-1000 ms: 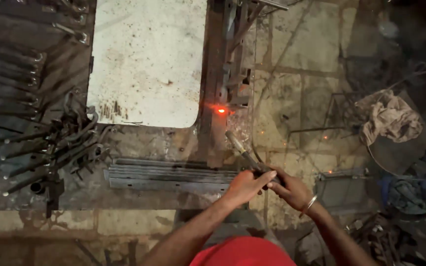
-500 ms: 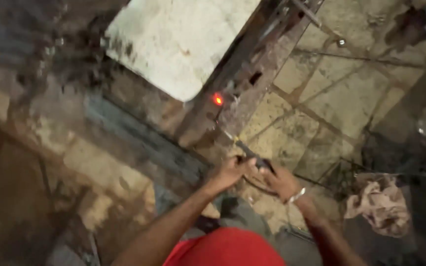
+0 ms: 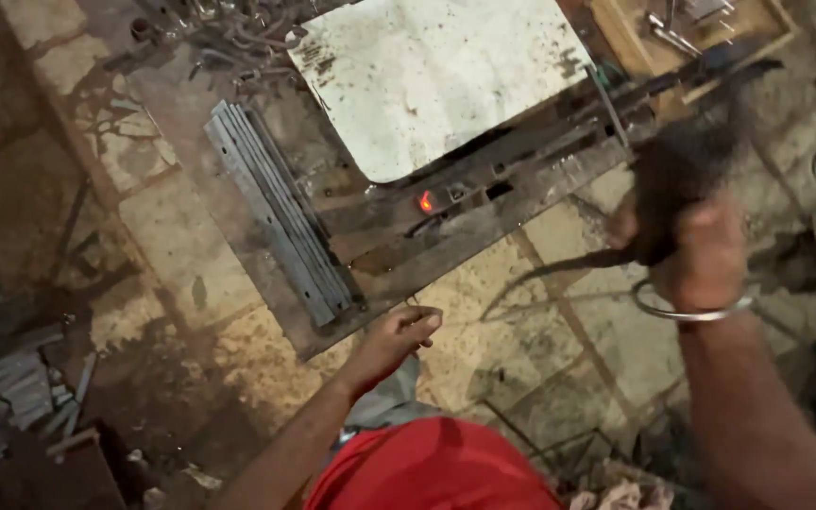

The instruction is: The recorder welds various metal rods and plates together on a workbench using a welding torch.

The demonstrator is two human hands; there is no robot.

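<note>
Right hand (image 3: pixel 701 250) raised, fist closed round a dark tool (image 3: pixel 677 175), head motion-blurred, kind unclear. Left hand (image 3: pixel 403 335) low, fingers loosely curled, holding nothing, near the edge of the steel frame (image 3: pixel 484 203) on the floor. Glowing spot (image 3: pixel 425 201) sits on the frame below the white plate (image 3: pixel 436 76). Best to aim at the glow, left hand kept clear. Grey strips (image 3: pixel 280 222) lie alongside

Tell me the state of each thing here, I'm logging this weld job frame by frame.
Left hand: loosely curled, empty, near the edge of the metal frame.
Right hand: raised, closed on a dark tool, blurred.
Weld spot: glowing red.
White sheet: lying flat, scuffed.
Grey bars: stacked side by side, flat.
Bracelet: on the right wrist.
</note>
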